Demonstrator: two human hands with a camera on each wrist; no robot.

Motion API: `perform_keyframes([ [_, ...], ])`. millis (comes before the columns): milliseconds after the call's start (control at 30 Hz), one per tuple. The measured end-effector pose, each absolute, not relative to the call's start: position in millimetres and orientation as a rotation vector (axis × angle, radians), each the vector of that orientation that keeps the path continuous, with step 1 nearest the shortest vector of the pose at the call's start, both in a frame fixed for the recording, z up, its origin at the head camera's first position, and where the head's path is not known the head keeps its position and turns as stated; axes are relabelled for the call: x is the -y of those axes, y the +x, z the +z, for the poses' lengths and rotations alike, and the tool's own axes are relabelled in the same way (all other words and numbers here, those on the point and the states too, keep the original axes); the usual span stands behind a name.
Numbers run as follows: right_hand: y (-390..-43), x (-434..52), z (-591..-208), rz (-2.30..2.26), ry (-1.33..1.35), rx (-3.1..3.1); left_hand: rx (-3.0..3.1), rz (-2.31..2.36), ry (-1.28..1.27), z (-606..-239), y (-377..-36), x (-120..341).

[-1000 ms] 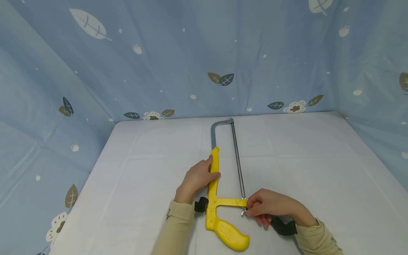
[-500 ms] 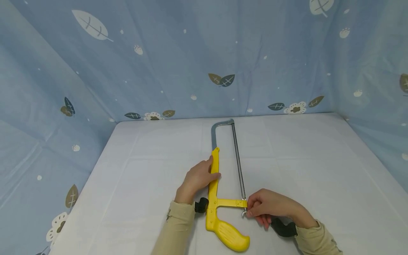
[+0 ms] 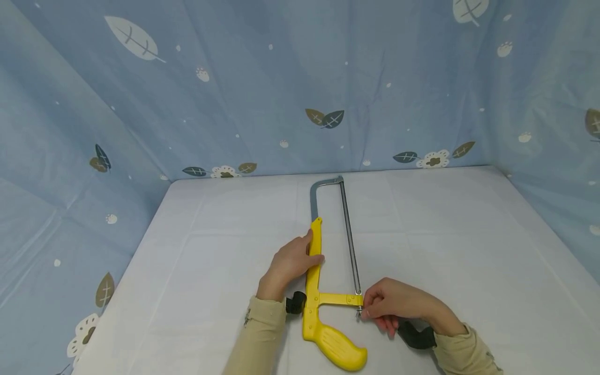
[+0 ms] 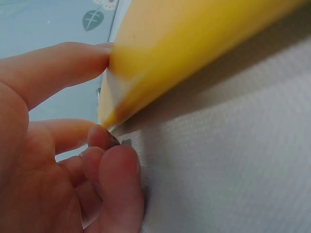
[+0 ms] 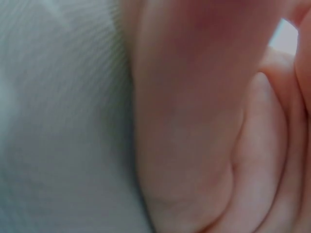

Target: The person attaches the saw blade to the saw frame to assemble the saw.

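Note:
A hacksaw [image 3: 339, 348] with a yellow handle and frame and a grey metal front bow lies flat on the white cloth. Its thin blade [image 3: 350, 234] runs along the right side, from the bow's tip down to the yellow crosspiece. My left hand [image 3: 289, 260] holds the yellow frame above the handle, thumb across the top; the left wrist view shows fingers against the yellow edge. Below the crosspiece's end sits a small silver wing nut [image 3: 359, 313], pinched at its right side by the thumb and curled fingers of my right hand [image 3: 398, 299]. Fingers fill the right wrist view, hiding the nut there.
The white-covered table [image 3: 225, 234] reaches back to a blue curtain [image 3: 262, 83] printed with leaves and flowers. More of this curtain hangs along the left and right sides. Dark wrist mounts [image 3: 416, 336] sit at both sleeves.
The wing nut has turned slightly at my right fingertips, its wings showing at a different angle. The saw and my left hand keep their place.

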State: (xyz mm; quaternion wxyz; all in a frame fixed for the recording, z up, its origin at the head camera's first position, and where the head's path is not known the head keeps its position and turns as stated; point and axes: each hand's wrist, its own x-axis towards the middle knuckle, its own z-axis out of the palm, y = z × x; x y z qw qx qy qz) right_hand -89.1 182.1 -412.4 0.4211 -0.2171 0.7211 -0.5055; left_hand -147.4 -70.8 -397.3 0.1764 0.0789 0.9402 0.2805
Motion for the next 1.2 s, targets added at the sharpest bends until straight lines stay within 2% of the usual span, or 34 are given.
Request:
perform_keyframes([
  [1200,-90.5,-184.7,-413.5,-1.238,-0.627,-1.765,-2.663,0.818,0.21,-398.6,-146.7,70.3],
])
